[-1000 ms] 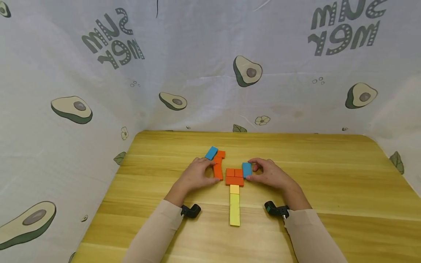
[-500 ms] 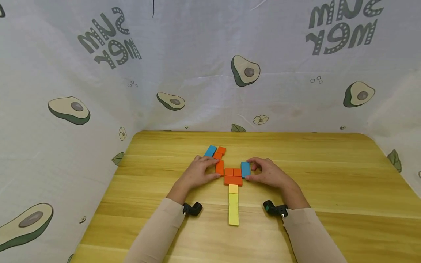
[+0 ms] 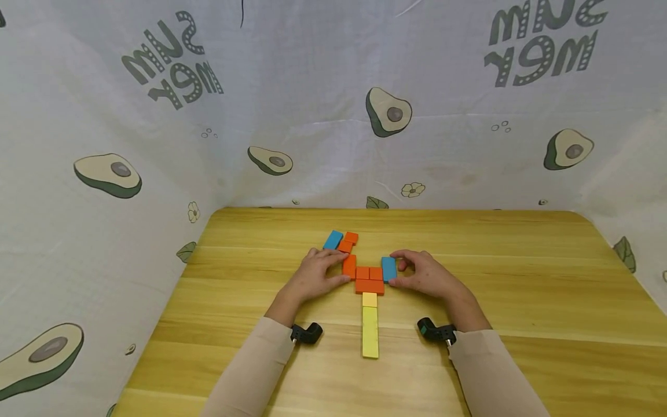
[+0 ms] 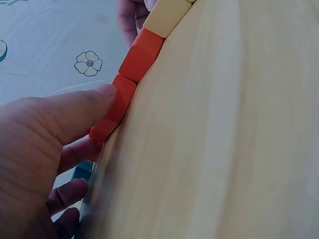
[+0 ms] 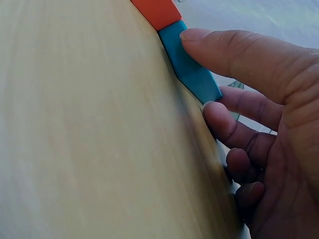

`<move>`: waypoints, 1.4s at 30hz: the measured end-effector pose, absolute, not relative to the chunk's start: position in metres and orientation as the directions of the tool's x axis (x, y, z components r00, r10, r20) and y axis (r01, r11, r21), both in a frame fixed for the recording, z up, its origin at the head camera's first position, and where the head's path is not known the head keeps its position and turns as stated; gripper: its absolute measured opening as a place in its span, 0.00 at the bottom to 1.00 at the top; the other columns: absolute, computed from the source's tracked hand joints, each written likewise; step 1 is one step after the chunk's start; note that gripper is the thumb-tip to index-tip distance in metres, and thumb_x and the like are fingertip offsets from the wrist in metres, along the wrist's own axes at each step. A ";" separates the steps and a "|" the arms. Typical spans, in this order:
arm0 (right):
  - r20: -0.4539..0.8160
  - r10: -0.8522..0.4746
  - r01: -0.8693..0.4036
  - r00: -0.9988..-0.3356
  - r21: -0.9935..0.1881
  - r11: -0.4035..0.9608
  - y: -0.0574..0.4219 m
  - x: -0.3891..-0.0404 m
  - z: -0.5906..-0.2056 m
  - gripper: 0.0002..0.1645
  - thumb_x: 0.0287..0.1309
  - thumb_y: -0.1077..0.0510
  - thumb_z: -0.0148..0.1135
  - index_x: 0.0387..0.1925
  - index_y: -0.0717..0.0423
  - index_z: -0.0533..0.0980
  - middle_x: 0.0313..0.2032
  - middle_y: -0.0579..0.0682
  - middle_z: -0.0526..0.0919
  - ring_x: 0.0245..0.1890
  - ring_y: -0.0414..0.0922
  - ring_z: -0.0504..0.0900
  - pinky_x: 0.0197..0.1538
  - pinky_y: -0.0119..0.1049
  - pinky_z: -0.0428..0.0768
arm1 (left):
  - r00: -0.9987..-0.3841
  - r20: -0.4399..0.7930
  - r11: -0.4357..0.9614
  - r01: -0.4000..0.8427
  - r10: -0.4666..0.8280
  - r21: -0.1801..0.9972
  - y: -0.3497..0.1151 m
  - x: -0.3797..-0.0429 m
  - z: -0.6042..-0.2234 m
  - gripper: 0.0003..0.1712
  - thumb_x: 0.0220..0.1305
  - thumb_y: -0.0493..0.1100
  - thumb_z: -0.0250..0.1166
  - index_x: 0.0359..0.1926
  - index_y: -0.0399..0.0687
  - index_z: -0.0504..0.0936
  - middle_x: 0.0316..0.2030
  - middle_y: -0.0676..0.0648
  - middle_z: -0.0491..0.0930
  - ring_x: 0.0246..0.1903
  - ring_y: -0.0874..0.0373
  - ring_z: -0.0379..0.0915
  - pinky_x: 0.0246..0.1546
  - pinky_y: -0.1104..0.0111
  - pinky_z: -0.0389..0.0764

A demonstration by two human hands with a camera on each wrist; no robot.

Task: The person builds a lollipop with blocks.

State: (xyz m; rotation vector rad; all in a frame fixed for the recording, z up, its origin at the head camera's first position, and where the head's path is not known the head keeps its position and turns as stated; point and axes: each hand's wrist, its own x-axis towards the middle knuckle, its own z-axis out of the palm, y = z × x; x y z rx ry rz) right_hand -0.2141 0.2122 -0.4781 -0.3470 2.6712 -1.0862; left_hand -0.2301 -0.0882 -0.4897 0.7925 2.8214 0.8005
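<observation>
Between thumb and index finger my left hand (image 3: 312, 277) pinches an upright-lying orange block (image 3: 350, 266); the left wrist view shows the thumb on that orange block (image 4: 122, 102). It touches the left side of a group: two small orange blocks (image 3: 369, 273) above a wide orange block (image 3: 369, 286). On the group's right side lies a blue block (image 3: 388, 269), which my right hand (image 3: 429, 275) pinches at its far and near ends. Below the group run a small yellow-orange block (image 3: 369, 299) and a long yellow block (image 3: 370, 333), in line.
Past my left fingers lie another blue block (image 3: 333, 240) and two small orange blocks, one (image 3: 351, 238) farther back than the other (image 3: 345, 247). All rest on a wooden table (image 3: 510, 278). A printed curtain (image 3: 323, 116) hangs behind it.
My left hand has moved slightly right, bringing its orange block against the group and away from the small orange blocks behind, which have tilted a little. The right hand keeps its place on the blue block.
</observation>
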 end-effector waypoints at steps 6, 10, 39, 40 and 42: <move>-0.129 -0.301 -0.126 -0.945 -0.706 0.697 0.212 -0.215 -0.479 0.38 0.54 0.46 0.78 0.62 0.56 0.75 0.42 0.50 0.76 0.46 0.48 0.67 0.49 0.41 0.68 | -0.861 0.049 0.724 0.454 0.505 0.518 -0.089 -0.229 -0.492 0.34 0.69 0.61 0.65 0.73 0.59 0.73 0.69 0.51 0.73 0.55 0.52 0.66 0.56 0.57 0.72; -0.129 -0.299 -0.124 -0.945 -0.705 0.698 0.212 -0.215 -0.480 0.38 0.54 0.45 0.78 0.63 0.56 0.74 0.42 0.50 0.76 0.46 0.48 0.67 0.49 0.41 0.68 | -0.861 0.057 0.720 0.458 0.506 0.521 -0.088 -0.228 -0.493 0.34 0.69 0.61 0.65 0.73 0.59 0.73 0.69 0.51 0.73 0.55 0.52 0.66 0.56 0.56 0.72; -0.117 -0.296 -0.137 -0.948 -0.689 0.712 0.213 -0.213 -0.480 0.39 0.55 0.46 0.77 0.63 0.57 0.74 0.43 0.50 0.77 0.45 0.48 0.68 0.49 0.41 0.69 | -0.878 0.058 0.720 0.425 0.474 0.548 -0.085 -0.225 -0.498 0.35 0.69 0.61 0.65 0.73 0.60 0.73 0.70 0.53 0.72 0.58 0.51 0.65 0.60 0.54 0.68; -0.118 -0.297 -0.137 -0.948 -0.689 0.712 0.213 -0.213 -0.480 0.38 0.55 0.46 0.77 0.63 0.57 0.74 0.43 0.50 0.77 0.45 0.48 0.68 0.49 0.41 0.69 | -0.878 0.060 0.718 0.426 0.474 0.550 -0.085 -0.225 -0.498 0.35 0.69 0.61 0.65 0.73 0.60 0.73 0.70 0.53 0.72 0.58 0.51 0.65 0.60 0.54 0.68; -0.119 -0.297 -0.136 -0.947 -0.690 0.710 0.213 -0.214 -0.480 0.38 0.55 0.46 0.77 0.63 0.57 0.74 0.43 0.50 0.77 0.46 0.48 0.68 0.49 0.41 0.69 | -0.878 0.062 0.718 0.427 0.474 0.550 -0.085 -0.226 -0.498 0.35 0.69 0.61 0.66 0.73 0.60 0.73 0.70 0.53 0.72 0.58 0.51 0.65 0.60 0.54 0.68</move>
